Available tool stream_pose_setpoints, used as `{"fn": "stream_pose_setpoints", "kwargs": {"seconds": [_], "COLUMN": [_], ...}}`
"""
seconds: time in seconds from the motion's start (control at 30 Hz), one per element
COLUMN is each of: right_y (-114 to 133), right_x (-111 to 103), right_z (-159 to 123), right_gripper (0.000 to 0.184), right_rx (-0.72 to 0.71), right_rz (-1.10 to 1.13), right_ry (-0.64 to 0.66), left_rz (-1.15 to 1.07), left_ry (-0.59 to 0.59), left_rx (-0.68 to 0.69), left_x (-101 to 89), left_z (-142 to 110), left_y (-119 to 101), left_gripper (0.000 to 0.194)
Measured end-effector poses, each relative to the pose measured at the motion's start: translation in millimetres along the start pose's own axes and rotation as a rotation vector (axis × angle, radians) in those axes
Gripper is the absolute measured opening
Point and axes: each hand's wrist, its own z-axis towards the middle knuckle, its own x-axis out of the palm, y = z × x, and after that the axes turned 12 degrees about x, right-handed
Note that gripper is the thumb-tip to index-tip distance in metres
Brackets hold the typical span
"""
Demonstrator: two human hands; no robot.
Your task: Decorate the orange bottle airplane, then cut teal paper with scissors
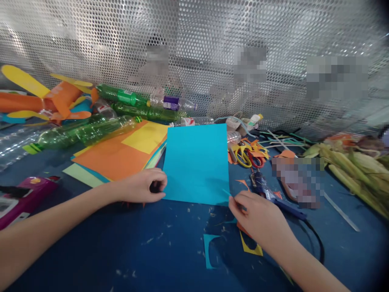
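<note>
A sheet of bright blue paper (196, 162) stretches between my two hands, in the middle of the view. My left hand (144, 186) is closed with curled fingers at the sheet's lower left edge. At the lower right corner, the fingers of my right hand (257, 213) pinch together on the paper. A thin light-blue sliver (226, 192) shows by those fingertips; whether it belongs to the sheet I cannot tell. Below lie a blue paper offcut (208, 251) and a yellow offcut (251, 246) with a curved cutout, the latter beside my right hand.
Orange and yellow paper sheets (118, 156) are stacked at left, near green plastic bottles (103, 129) and an orange-yellow paper propeller model (57, 99). Scissors (243, 157), a blue glue gun (281, 202) and corn husks (349, 170) lie right. A perforated metal screen (197, 52) stands behind.
</note>
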Motion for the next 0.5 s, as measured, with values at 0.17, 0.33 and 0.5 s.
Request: {"fn": "stream_pose_setpoints", "kwargs": {"seconds": [0.17,0.33,0.5], "right_y": [-4,-3,-5], "right_x": [3,5,4], "right_z": [3,4,3], "right_gripper": [0.037,0.031,0.015], "right_rx": [0.008,-0.034,-0.01], "right_rz": [0.06,0.069,0.16], "right_ry": [0.045,0.096,0.156], "left_rz": [-0.122,-0.158,-0.158], "left_ry": [0.141,0.176,0.169], "left_rx": [-0.135,-0.083,-0.042], "left_x": [-10.6,-14.9,-14.0], "left_z": [-2,-3,-3], "left_y": [-1,-2,-1], "left_gripper": [0.012,0.015,0.026]}}
